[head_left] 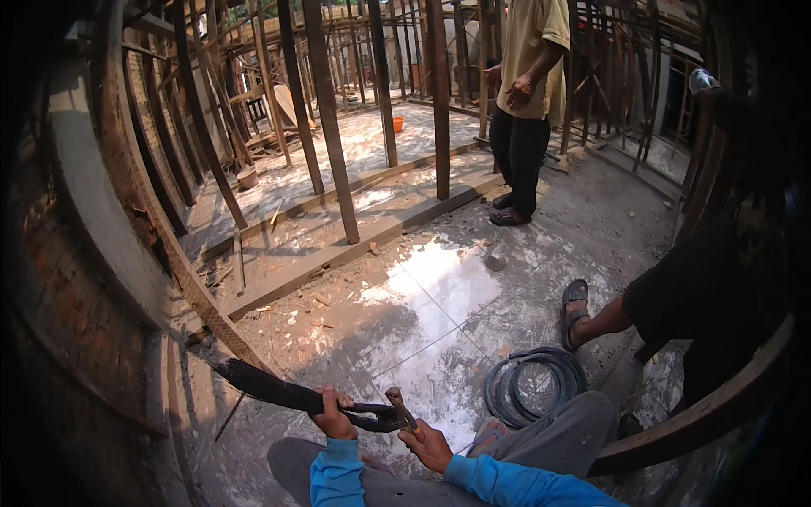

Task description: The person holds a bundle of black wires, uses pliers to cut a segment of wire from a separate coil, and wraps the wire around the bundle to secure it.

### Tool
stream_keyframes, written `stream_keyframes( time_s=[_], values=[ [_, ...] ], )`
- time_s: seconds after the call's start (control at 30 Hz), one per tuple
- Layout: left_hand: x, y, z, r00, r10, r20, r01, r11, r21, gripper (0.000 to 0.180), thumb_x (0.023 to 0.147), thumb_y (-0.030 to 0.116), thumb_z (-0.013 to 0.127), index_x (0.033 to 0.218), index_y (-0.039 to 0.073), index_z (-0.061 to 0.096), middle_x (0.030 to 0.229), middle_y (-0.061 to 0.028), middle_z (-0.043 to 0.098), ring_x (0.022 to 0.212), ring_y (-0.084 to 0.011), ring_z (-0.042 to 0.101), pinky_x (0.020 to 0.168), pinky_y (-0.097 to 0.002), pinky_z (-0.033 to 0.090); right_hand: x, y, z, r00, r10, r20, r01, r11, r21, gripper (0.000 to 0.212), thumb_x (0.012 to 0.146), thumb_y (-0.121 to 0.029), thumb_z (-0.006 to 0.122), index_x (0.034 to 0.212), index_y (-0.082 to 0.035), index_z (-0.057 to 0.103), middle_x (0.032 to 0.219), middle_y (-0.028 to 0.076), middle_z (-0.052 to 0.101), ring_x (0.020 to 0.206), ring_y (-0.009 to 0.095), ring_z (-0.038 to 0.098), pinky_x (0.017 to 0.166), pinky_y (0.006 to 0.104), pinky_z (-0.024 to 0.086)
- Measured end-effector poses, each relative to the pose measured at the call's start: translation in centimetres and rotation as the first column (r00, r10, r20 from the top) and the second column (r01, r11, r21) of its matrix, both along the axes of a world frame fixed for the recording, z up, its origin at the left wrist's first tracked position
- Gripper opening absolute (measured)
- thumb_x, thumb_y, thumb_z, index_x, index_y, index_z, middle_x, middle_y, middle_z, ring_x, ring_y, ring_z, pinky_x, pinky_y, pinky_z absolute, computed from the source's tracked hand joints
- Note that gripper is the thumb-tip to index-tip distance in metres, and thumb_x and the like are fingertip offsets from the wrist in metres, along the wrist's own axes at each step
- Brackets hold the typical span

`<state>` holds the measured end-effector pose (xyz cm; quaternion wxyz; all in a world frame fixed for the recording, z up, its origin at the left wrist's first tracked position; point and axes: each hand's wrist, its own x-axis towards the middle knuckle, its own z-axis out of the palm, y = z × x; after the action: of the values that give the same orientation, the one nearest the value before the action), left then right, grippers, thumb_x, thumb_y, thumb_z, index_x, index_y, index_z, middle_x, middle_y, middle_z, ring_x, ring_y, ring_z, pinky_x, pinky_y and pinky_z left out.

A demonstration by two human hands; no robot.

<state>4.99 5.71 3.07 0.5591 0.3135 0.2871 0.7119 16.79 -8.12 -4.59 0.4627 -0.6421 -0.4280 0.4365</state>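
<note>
My left hand [333, 416] grips a long dark curved strip [279, 390] that runs up and left toward the brick wall. My right hand [427, 444] is closed around the brown wooden handle of a small tool [400, 409], held against the strip's near end. Both my arms wear blue sleeves, and my knees in grey trousers [549, 439] sit below them. I cannot tell what kind of head the tool has.
A coil of grey cable [530, 382] lies on the concrete floor to my right. One person in a yellow shirt [528, 59] stands ahead; another in dark clothes [693, 296] crouches at right. Wooden props [331, 127] stand on planks [355, 245]. A brick wall [68, 296] runs along the left.
</note>
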Motion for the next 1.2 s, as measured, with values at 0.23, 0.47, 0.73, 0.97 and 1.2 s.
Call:
stream_keyframes(
  time_s=[0.23, 0.47, 0.73, 0.97, 1.2],
  values=[
    [2.0, -3.6, -1.7, 0.941, -0.324, -0.101, 0.325, 0.946, -0.002, 0.017, 0.087, 0.002, 0.058, 0.075, 0.004, 0.046, 0.057, -0.0052, 0.046, 0.049, -0.015, 0.046, 0.051, -0.0327, 0.045, 1.8, 0.5, 4.7, 0.984, -0.026, 0.174, 0.032, 0.999, -0.033, 0.067, 0.067, -0.06, 0.076, 0.093, -0.003, 0.052, 0.067, 0.008, 0.055, 0.061, 0.023, 0.058, 0.056, 0.0348, 0.044],
    [3.0, -4.6, -2.9, 0.893, -0.42, -0.162, 0.418, 0.907, -0.048, 0.014, 0.086, 0.003, 0.057, 0.075, 0.003, 0.048, 0.058, -0.0059, 0.046, 0.05, -0.0158, 0.047, 0.053, -0.0331, 0.045, 2.9, 0.5, 3.7, 0.97, 0.11, 0.218, -0.07, 0.98, -0.184, 0.079, 0.059, -0.066, 0.077, 0.095, -0.002, 0.048, 0.076, 0.01, 0.057, 0.067, 0.024, 0.059, 0.059, 0.0358, 0.045],
    [3.8, -5.4, -4.4, 0.857, -0.48, -0.189, 0.467, 0.877, -0.108, 0.018, 0.086, 0.005, 0.061, 0.07, 0.003, 0.052, 0.057, -0.0043, 0.052, 0.05, -0.0124, 0.05, 0.051, -0.0289, 0.042, 2.6, 0.1, 3.3, 0.918, 0.087, 0.386, -0.025, 0.986, -0.162, 0.071, 0.059, -0.056, 0.081, 0.094, -0.003, 0.048, 0.08, 0.015, 0.06, 0.072, 0.032, 0.062, 0.064, 0.0403, 0.047],
    [3.9, -5.2, -3.8, 0.88, -0.431, -0.202, 0.406, 0.901, -0.153, 0.023, 0.086, 0.008, 0.062, 0.065, 0.003, 0.053, 0.058, -0.0038, 0.055, 0.051, -0.0117, 0.051, 0.051, -0.0274, 0.04, 2.1, 0.3, 3.0, 0.919, 0.033, 0.392, -0.008, 0.998, -0.067, 0.067, 0.063, -0.048, 0.081, 0.099, -0.003, 0.049, 0.085, 0.016, 0.061, 0.078, 0.033, 0.062, 0.068, 0.0407, 0.048],
    [3.7, -4.3, -2.4, 0.937, -0.344, -0.066, 0.307, 0.896, -0.321, 0.016, 0.085, 0.009, 0.063, 0.075, 0.003, 0.053, 0.056, -0.0037, 0.049, 0.048, -0.0138, 0.049, 0.049, -0.0287, 0.043, 3.1, 1.0, 1.3, 0.996, 0.023, 0.085, -0.023, 1.0, -0.001, 0.063, 0.066, -0.05, 0.081, 0.095, -0.003, 0.052, 0.07, 0.007, 0.054, 0.064, 0.018, 0.052, 0.06, 0.0313, 0.044]
  ],
)
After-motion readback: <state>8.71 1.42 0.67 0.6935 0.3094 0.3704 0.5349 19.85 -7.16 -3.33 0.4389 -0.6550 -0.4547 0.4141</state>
